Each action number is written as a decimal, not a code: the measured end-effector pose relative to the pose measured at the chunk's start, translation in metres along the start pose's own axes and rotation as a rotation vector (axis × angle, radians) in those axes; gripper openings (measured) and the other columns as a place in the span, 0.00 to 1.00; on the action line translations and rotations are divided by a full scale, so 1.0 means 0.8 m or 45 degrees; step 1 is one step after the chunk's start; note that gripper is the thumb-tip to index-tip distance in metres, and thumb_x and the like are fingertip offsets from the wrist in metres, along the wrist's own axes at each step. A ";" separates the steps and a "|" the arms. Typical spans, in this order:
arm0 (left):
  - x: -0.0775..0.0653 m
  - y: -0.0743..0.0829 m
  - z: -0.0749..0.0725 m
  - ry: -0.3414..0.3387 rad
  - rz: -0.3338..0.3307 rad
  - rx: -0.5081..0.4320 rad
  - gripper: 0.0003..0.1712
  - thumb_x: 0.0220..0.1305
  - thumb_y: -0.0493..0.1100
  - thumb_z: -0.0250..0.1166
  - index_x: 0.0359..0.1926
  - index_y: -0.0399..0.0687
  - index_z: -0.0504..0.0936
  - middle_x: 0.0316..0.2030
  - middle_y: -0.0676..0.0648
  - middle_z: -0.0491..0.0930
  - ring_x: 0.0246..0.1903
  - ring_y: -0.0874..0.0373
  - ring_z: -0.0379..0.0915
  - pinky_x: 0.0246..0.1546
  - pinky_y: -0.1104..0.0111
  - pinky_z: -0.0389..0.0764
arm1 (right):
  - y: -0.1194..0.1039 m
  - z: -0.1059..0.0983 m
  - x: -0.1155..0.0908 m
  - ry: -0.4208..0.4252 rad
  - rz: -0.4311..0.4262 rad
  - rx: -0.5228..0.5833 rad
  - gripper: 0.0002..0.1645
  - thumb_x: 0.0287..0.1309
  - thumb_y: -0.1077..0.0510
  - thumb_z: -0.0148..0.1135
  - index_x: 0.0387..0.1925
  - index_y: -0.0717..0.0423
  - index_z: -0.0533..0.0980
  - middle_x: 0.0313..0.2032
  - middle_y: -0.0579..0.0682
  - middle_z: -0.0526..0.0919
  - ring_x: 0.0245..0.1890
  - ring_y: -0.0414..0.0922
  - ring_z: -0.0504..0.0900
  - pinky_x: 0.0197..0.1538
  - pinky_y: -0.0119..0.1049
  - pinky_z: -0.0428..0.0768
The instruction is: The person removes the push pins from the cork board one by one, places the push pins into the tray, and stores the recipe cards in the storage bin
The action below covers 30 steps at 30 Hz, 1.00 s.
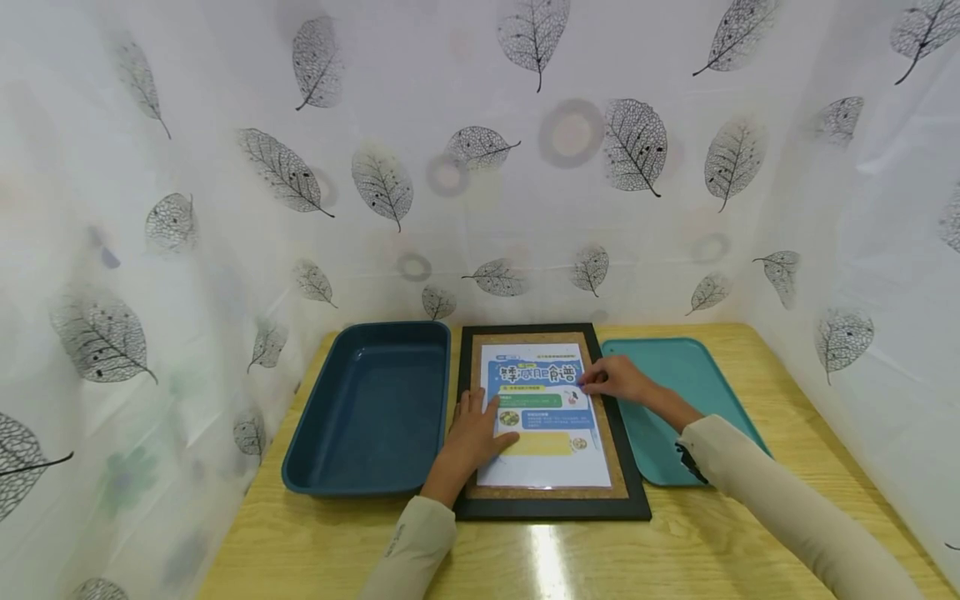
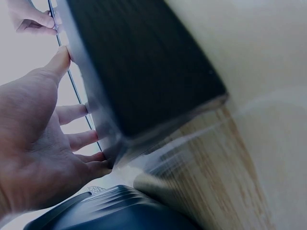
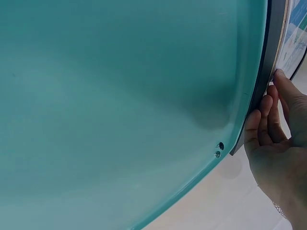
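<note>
Both hands on printed sheet [image 1: 543, 412], centred on cork board [image 1: 551, 425], long axis running away from me. My left hand [image 1: 474, 433] flat on near-left edge; right hand [image 1: 611, 379] pinching far-right edge, nearer top corner.

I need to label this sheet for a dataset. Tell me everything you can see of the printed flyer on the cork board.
The flyer is a glossy white sheet, portrait, with a blue header band, large characters, green and yellow boxes and small pictures. It lies flat on the cork board inside a black frame, between a dark blue bin and a teal tray. The left hand presses flat on its left edge; the right hand touches its right edge near the top.
</note>
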State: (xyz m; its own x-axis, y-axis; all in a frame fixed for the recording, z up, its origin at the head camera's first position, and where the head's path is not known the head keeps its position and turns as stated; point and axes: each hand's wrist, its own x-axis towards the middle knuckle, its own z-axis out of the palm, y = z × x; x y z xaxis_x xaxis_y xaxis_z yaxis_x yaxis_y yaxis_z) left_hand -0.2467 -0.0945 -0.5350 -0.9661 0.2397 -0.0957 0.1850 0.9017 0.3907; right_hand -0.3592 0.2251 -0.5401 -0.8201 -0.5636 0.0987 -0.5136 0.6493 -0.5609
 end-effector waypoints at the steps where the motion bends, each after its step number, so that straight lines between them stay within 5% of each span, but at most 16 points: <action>1: -0.001 0.000 -0.001 -0.003 0.000 -0.003 0.49 0.69 0.63 0.67 0.79 0.43 0.62 0.80 0.34 0.50 0.80 0.33 0.39 0.77 0.45 0.53 | 0.000 0.000 0.000 0.000 0.001 -0.005 0.10 0.62 0.60 0.74 0.43 0.61 0.89 0.40 0.54 0.90 0.34 0.41 0.85 0.35 0.31 0.81; 12: -0.001 0.002 -0.002 0.005 -0.015 -0.017 0.49 0.68 0.62 0.68 0.79 0.43 0.62 0.80 0.34 0.50 0.80 0.34 0.40 0.76 0.44 0.53 | -0.008 -0.004 0.005 -0.072 0.017 0.019 0.05 0.64 0.62 0.72 0.38 0.62 0.87 0.31 0.48 0.87 0.28 0.37 0.80 0.32 0.32 0.79; 30: 0.000 0.002 0.001 0.000 -0.002 0.000 0.49 0.68 0.63 0.68 0.79 0.42 0.62 0.80 0.33 0.50 0.79 0.33 0.40 0.76 0.44 0.53 | -0.004 -0.004 0.009 -0.160 0.088 0.007 0.07 0.68 0.62 0.67 0.39 0.64 0.84 0.33 0.50 0.86 0.29 0.39 0.76 0.34 0.33 0.77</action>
State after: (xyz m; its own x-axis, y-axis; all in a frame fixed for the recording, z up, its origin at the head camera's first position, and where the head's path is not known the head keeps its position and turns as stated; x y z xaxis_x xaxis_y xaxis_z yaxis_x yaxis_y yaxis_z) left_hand -0.2466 -0.0927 -0.5348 -0.9665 0.2382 -0.0960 0.1835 0.9020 0.3908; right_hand -0.3639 0.2208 -0.5345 -0.8153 -0.5773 -0.0441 -0.4552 0.6863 -0.5673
